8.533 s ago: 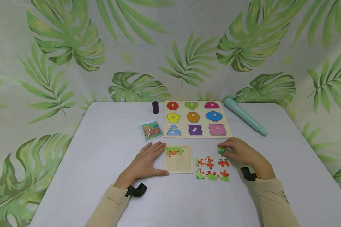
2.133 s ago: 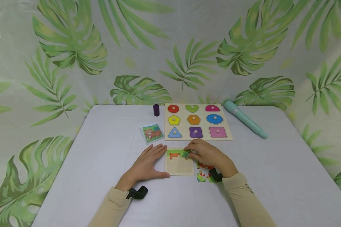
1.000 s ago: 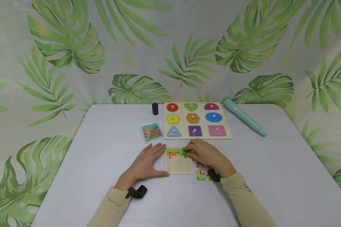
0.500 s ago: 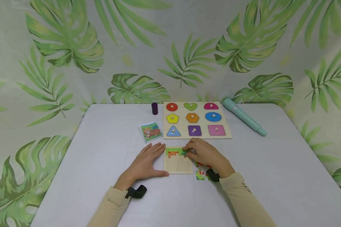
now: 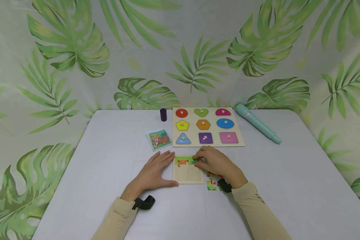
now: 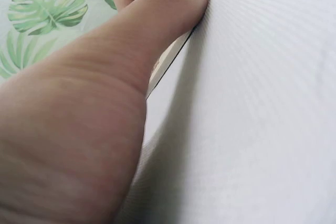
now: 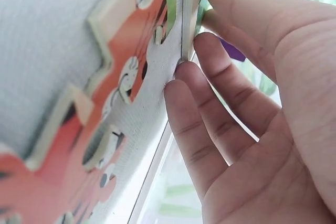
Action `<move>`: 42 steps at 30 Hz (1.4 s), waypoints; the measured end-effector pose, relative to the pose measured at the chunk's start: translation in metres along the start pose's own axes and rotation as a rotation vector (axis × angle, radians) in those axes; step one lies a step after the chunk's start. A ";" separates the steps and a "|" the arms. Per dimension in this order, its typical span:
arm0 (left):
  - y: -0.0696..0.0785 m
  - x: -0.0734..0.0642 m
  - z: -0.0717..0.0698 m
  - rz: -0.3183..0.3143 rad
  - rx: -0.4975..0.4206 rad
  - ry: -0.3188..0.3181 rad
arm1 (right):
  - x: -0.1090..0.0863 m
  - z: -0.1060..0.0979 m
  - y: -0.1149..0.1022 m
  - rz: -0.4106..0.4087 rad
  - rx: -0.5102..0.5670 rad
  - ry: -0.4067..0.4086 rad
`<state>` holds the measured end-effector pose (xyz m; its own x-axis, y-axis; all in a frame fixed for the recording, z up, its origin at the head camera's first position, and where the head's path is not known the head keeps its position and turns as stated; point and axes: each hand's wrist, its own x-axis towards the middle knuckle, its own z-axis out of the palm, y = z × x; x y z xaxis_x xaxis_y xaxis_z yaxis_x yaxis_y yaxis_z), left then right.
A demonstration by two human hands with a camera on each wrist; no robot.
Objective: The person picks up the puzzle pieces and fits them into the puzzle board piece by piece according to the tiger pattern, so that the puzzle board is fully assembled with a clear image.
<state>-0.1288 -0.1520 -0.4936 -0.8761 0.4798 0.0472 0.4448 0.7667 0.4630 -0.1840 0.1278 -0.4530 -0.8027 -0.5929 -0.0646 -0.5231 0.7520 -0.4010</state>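
Note:
A square wooden puzzle tray lies on the table, its top row filled with green and orange pieces. My left hand lies along the tray's left side with straight fingers. Its fingertips touch the upper left corner and its thumb the lower left one. At the top right corner, my right hand holds a green leafy puzzle piece between thumb and index finger, partly hidden by them. Loose tiger pieces lie below that hand, some covered by it in the head view.
Behind the tray lies a wooden shape board with knobbed shapes. A tiger picture card and a dark purple cylinder are left of it. A mint-green wand-like tube lies at right.
Over the earlier frames my right hand carried the green piece left from the loose pieces to the tray's top right corner. Lately only its thumb shifts slightly. My left hand stays put.

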 end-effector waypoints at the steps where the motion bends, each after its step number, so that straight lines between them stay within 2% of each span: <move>1: 0.000 0.000 0.000 0.003 0.000 0.002 | 0.000 0.000 0.000 0.004 -0.001 -0.001; 10: 0.000 0.000 -0.001 0.011 0.006 0.006 | 0.000 -0.001 -0.002 0.008 -0.007 -0.004; 24: 0.001 0.000 -0.001 0.010 0.006 -0.009 | -0.011 -0.014 0.000 -0.008 0.057 -0.023; 35: 0.001 0.000 -0.001 0.004 -0.012 -0.010 | -0.021 -0.022 0.003 -0.069 0.072 -0.025; 42: 0.000 0.000 0.000 0.009 -0.007 -0.012 | -0.030 -0.024 0.007 -0.041 0.071 -0.032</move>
<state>-0.1288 -0.1523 -0.4933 -0.8699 0.4915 0.0410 0.4512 0.7594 0.4689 -0.1703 0.1580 -0.4322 -0.7708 -0.6325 -0.0761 -0.5325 0.7053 -0.4680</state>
